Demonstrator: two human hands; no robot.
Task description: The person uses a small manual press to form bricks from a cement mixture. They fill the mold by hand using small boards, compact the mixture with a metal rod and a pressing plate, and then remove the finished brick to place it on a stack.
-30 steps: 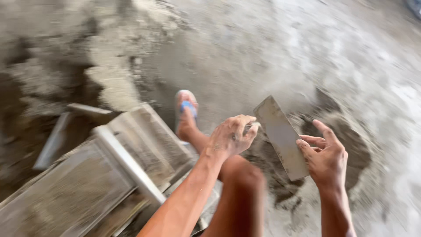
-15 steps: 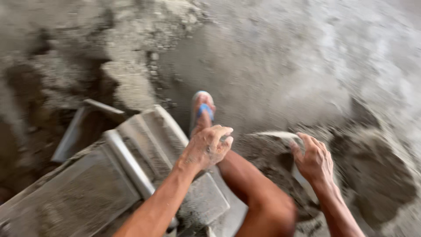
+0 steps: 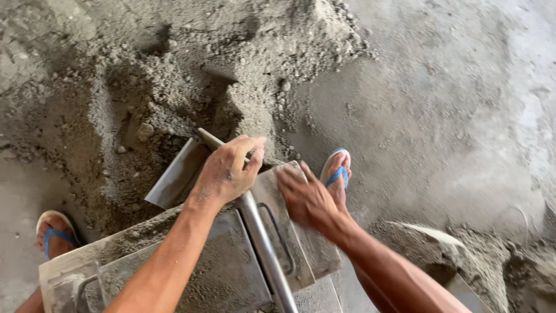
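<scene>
A grey metal block mould [image 3: 220, 272], caked in cement, lies on the ground in front of me. My left hand [image 3: 227, 169] is closed round the mould's long metal bar [image 3: 263, 249] near its top end. My right hand [image 3: 306, 197] lies flat, fingers spread, on the mould's hinged side plate [image 3: 289, 243]. A flat metal trowel [image 3: 431, 233] lies half sunk in the wet mix at the right, apart from both hands.
A big heap of damp sand and cement mix [image 3: 191, 75] rises behind the mould. My feet wear blue flip-flops, one at the left [image 3: 53, 235], one beside my right hand [image 3: 337, 174]. Smooth wet concrete floor [image 3: 463, 116] spreads to the right.
My right hand let go of the flat trowel, which now lies in the mix. Both hands moved onto the mould; the left took hold of its bar, the right pressed on its plate.
</scene>
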